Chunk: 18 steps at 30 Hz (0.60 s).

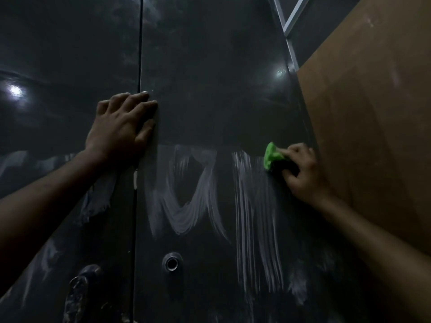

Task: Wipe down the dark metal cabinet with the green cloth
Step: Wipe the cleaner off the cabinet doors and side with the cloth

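While left hand (121,127) braces cabinet (210,66), right hand (300,169) presses green cloth (270,157).

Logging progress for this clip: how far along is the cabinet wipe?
Partway. Looks done: the upper part of the cabinet doors shows dark and glossy, without streaks. In hand: the right hand grips the green cloth against the right door near its right edge, at the top of the streaks; the left hand presses flat over the door seam. Left: whitish streaks cover the lower doors, down past the lock.
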### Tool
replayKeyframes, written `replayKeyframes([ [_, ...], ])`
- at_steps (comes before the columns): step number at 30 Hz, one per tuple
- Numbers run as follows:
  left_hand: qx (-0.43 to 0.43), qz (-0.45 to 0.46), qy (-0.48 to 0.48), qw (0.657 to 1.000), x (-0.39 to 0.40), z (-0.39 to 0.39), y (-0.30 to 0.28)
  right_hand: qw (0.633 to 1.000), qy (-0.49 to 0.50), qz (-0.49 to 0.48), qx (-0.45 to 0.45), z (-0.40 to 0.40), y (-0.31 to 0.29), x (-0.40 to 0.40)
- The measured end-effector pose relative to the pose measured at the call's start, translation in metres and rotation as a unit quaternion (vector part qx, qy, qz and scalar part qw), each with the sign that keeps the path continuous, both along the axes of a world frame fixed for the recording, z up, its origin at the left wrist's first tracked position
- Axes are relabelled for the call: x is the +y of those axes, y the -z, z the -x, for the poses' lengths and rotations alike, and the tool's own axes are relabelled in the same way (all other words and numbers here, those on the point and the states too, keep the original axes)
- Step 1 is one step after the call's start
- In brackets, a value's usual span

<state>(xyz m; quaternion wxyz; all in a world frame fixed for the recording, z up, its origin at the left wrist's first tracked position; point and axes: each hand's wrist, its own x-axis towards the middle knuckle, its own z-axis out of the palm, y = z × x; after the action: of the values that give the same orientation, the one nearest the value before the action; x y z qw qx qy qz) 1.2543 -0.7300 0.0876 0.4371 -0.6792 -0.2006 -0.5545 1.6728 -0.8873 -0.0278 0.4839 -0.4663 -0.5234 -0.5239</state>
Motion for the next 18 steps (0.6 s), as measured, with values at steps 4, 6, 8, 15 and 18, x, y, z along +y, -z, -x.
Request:
replayKeyframes([
  [4,-0.004,0.006,-0.004,1.000,-0.002,-0.001,0.001,0.999,0.006,-0.037,0.039,-0.025,0.014,-0.014],
  [6,-0.004,0.007,-0.012,1.000,-0.003,-0.001,0.002,0.985,-0.002,-0.071,0.158,-0.021,-0.007,-0.008],
  [8,0.001,0.015,-0.009,1.000,-0.008,0.000,0.003,0.982,0.013,-0.065,0.177,0.003,-0.008,0.002],
  [15,0.049,0.035,0.090,0.994,-0.046,0.015,0.058,0.998,0.009,-0.013,0.058,-0.014,0.041,-0.017],
  [18,0.068,0.036,0.085,0.993,-0.042,0.039,0.117,0.972,0.022,-0.043,0.229,-0.010,0.013,-0.012],
])
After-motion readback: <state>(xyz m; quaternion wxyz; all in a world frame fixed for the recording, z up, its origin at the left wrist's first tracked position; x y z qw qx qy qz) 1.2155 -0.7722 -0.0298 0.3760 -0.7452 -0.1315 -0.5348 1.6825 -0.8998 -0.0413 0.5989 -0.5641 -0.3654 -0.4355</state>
